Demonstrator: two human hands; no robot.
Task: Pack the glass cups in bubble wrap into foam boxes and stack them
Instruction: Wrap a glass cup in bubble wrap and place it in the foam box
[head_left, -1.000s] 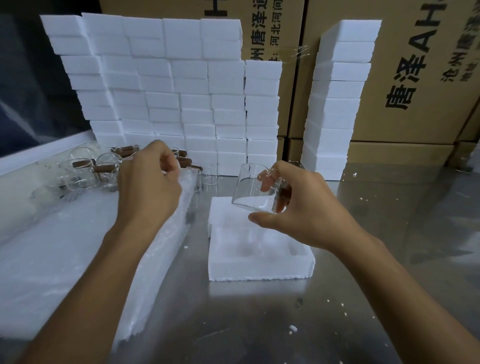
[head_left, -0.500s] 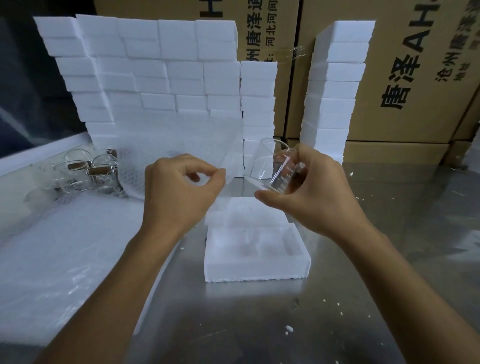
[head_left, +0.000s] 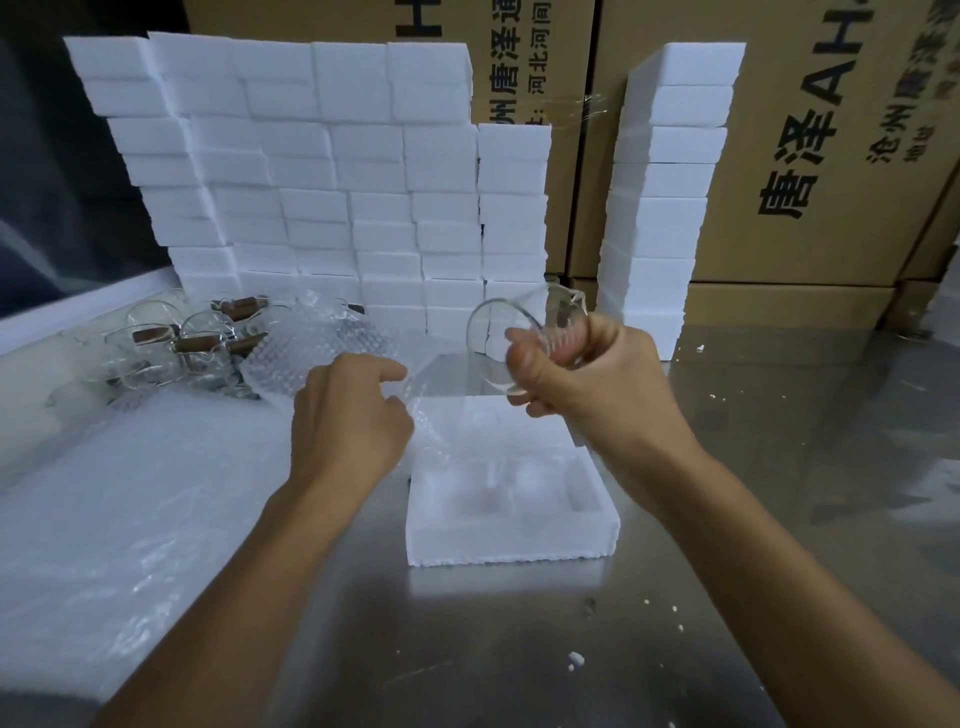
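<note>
- Your right hand (head_left: 587, 384) curls round a clear glass cup (head_left: 524, 338), tilted on its side above the open white foam box (head_left: 511, 519).
- Your left hand (head_left: 350, 415) pinches a clear bubble-wrap sheet (head_left: 332, 348) just beside the cup.
- The box sits on the steel table (head_left: 519, 649); more glass cups (head_left: 171, 343) lie far left, closed white foam boxes (head_left: 322, 171) stacked behind.

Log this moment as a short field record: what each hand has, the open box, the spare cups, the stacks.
left hand: pinches a bubble wrap sheet
right hand: grips a glass cup, tilted, above the box
foam box: open on the steel table, cavities empty
spare glass cups: clustered at far left, unwrapped
foam box stacks: against the cardboard cartons
</note>
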